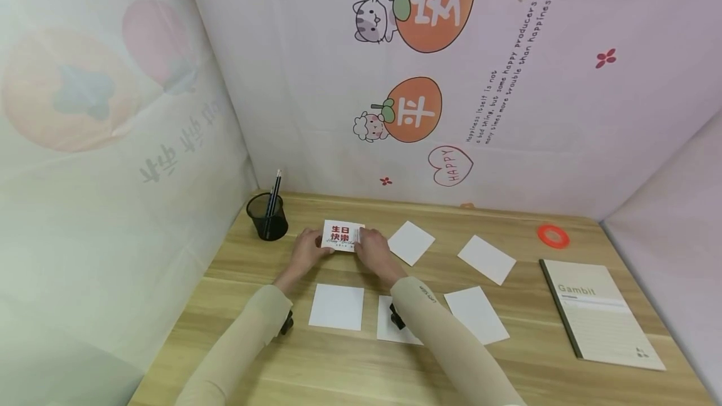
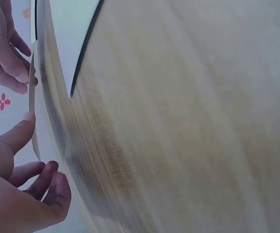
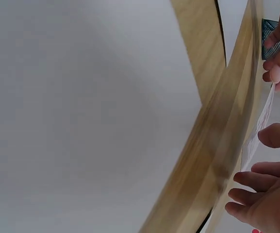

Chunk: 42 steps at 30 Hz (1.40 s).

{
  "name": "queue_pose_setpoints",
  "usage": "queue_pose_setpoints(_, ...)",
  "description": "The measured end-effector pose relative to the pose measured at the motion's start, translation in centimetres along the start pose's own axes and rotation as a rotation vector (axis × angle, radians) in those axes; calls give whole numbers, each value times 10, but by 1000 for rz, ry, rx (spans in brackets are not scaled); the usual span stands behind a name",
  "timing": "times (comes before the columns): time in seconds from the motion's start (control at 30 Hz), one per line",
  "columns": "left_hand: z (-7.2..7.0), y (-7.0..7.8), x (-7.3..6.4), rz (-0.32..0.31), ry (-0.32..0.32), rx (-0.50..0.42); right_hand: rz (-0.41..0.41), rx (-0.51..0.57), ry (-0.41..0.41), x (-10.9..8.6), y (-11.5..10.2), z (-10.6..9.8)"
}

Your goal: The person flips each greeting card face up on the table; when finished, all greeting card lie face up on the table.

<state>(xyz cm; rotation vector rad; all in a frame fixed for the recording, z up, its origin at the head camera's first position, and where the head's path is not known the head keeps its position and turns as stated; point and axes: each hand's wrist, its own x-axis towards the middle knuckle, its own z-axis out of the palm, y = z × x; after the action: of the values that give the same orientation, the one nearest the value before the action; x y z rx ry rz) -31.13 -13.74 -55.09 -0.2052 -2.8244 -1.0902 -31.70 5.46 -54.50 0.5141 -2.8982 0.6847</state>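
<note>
Both hands hold a white card (image 1: 341, 235) with red Chinese characters and smaller dark script, raised off the table in the head view. My left hand (image 1: 307, 249) pinches its left end, thumb at the near edge. At the right end, my right hand (image 1: 375, 250) has its thumb on the printed face and its fingers behind, as the right wrist view also shows. Seen from the left wrist, the card (image 2: 32, 97) is nearly edge-on between the left hand (image 2: 21, 184) and the right hand (image 2: 4, 48).
Several blank white cards lie about, including a square one (image 1: 336, 307) and one (image 1: 400, 324) partly under the right forearm. A black mesh cup (image 1: 268, 225) with pencils stands at the back left. To the right are a red-orange ring (image 1: 553, 237) and a notebook (image 1: 603, 318).
</note>
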Motion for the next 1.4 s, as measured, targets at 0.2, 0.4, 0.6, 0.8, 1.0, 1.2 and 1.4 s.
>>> queue_pose_setpoints(0.2, 2, -4, 0, 45, -31, 46, -61, -66, -22, -1, 2, 0)
queue_pose_setpoints(0.4, 3, -7, 1, 60, -70, 116, 33, -71, -145, 0, 5, 2)
queue_pose_setpoints(0.6, 5, -10, 2, 40, -96, 163, 46, -86, -189, -1, 10, 4)
queue_pose_setpoints(0.8, 6, -9, 2, 21, -117, 211, 34, -72, -153, -4, 11, 5)
queue_pose_setpoints(1.0, 4, -8, -1, 5, -126, 235, 25, -100, -146, -6, 9, 4)
queue_pose_setpoints(1.2, 1, -5, -6, -1, -139, 275, -8, -143, -124, -9, 13, 3)
queue_pose_setpoints(1.4, 0, 11, -12, 60, -117, 270, -49, -138, -50, -15, 29, -12)
